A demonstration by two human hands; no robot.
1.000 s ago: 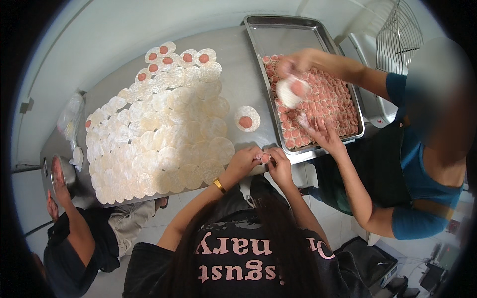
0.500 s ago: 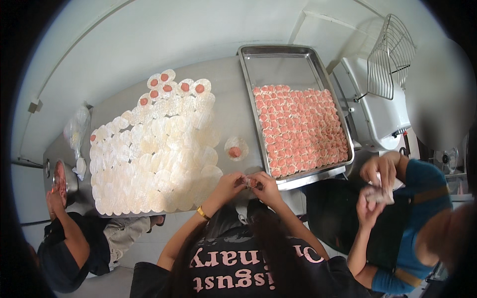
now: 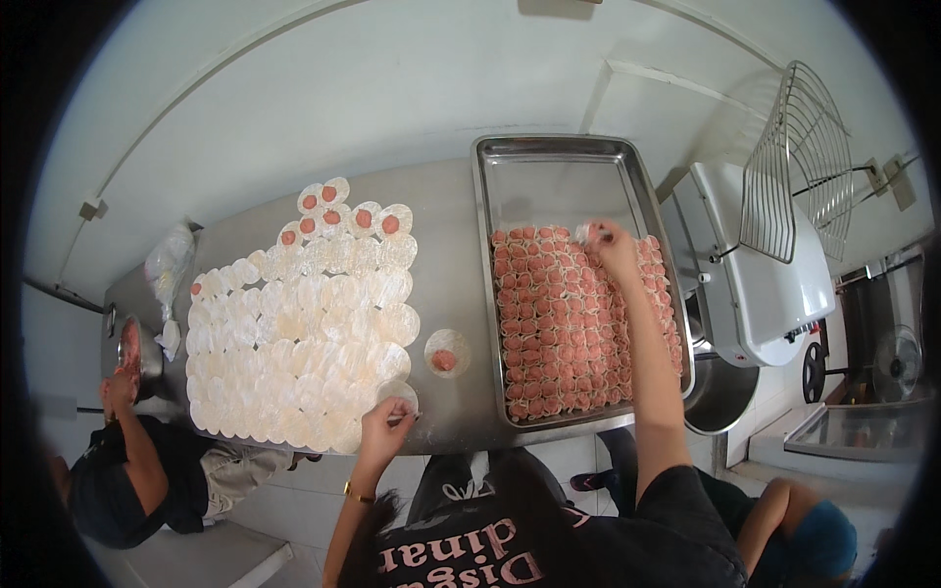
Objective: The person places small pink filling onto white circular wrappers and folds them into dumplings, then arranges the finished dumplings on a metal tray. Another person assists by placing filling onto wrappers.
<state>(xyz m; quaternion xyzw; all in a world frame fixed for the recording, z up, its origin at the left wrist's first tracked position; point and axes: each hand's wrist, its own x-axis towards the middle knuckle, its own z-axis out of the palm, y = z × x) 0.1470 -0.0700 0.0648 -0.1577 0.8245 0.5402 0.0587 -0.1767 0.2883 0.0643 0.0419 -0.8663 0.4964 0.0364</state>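
Observation:
My right hand (image 3: 615, 251) reaches over the metal tray (image 3: 483, 196), pinching a small wrapped dumpling (image 3: 588, 233) by the far end of its rows. Tight rows of open-topped dumplings (image 3: 559, 333) with pink meat filling cover the near part of that tray. My left hand (image 3: 388, 423) is low at the table's front edge, fingers closed against the lower side of a round wrapper (image 3: 398, 394); what they grip is hidden. Overlapping pale round wrappers (image 3: 294, 343) spread across the table. A single wrapper with a meat ball (image 3: 444, 360) lies between them and the tray.
Several filled wrappers (image 3: 330, 218) lie at the sheet's far edge. Left, another person's hands (image 3: 120, 392) work at a bowl of meat (image 3: 131, 353) beside a plastic bag (image 3: 171, 269). A white mixer (image 3: 760, 255) with a wire guard stands right of the tray; another person is at lower right.
My hands have parted: the right carried a dumpling up and right over the tray, the left moved to the wrappers' near right corner. The person on the right has leaned lower. The view has shifted.

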